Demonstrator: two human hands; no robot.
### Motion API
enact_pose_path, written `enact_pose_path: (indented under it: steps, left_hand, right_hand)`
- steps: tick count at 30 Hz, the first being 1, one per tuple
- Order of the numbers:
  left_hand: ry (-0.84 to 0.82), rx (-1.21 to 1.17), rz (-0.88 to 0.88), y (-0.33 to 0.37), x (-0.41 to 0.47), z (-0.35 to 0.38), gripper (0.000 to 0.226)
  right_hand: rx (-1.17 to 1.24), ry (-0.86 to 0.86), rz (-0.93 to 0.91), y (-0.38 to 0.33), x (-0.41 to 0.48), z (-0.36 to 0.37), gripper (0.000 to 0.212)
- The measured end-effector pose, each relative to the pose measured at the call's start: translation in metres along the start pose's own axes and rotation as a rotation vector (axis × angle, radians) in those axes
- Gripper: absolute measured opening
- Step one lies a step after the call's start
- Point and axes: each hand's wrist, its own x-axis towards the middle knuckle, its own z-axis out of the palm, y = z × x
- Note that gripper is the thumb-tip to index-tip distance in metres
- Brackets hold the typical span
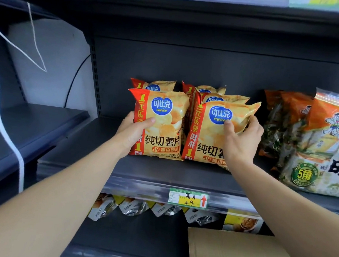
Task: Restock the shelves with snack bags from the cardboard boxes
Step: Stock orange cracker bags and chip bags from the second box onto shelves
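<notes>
Nearest, at the lower right, is the plain flap of a cardboard box [236, 253], with both bare forearms reaching over it to the middle shelf [141, 168]. The left hand [132, 132] has its grip clamped on the left chip bag [163, 140], thumb across the front near the red side stripe and fingers hidden behind. The right hand [241, 141] has its grip clamped on the right chip bag [210, 135], thumb on the front below the blue logo and fingers wrapped round the right edge. Both bags stand upright on the shelf, side by side and touching. The right one tilts slightly. More of the same rear bags [153, 85] stand just behind them. Large cracker packs [315, 150] lean at the right, apart from the chips. A price tag [188, 197] sits on the shelf lip, with foil pouches [134, 206] hanging below.

These bags look light and puffed with air. The film is probably slick and crinkly, and the chips inside are brittle. A loose hold on the side seams or the flat top crimp seems safest; squeezing the middle risks crushing the contents. They would likely tip easily, so each needs a neighbour behind to lean on.
</notes>
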Motion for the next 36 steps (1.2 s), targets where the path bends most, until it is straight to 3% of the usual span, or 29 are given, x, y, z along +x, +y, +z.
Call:
enact_pose_path:
  steps: [6, 13, 20, 26, 31, 36]
  left_hand:
    - [0.005, -0.031, -0.003, 0.006, -0.006, -0.001, 0.055]
    - [0.166, 0.026, 0.074, 0.022, -0.016, 0.006, 0.082]
    - [0.466, 0.31, 0.284, 0.052, -0.032, 0.025, 0.061]
    - [0.5, 0.504, 0.335, 0.08, -0.039, 0.054, 0.046]
    - [0.522, 0.494, 0.32, 0.089, -0.022, 0.056, 0.04]
    - [0.532, 0.317, 0.298, 0.078, 0.004, 0.032, 0.036]
  right_hand:
    - [-0.088, 0.042, -0.061, -0.004, -0.001, -0.009, 0.061]
    - [-0.157, 0.06, -0.152, -0.01, 0.002, -0.02, 0.062]
    - [-0.193, -0.044, -0.407, -0.026, 0.001, -0.027, 0.047]
    - [-0.169, -0.254, -0.622, -0.032, 0.005, -0.033, 0.035]
    - [-0.302, -0.383, -0.736, -0.043, 0.026, -0.032, 0.034]
    - [-0.396, -0.374, -0.757, -0.058, 0.038, -0.011, 0.036]
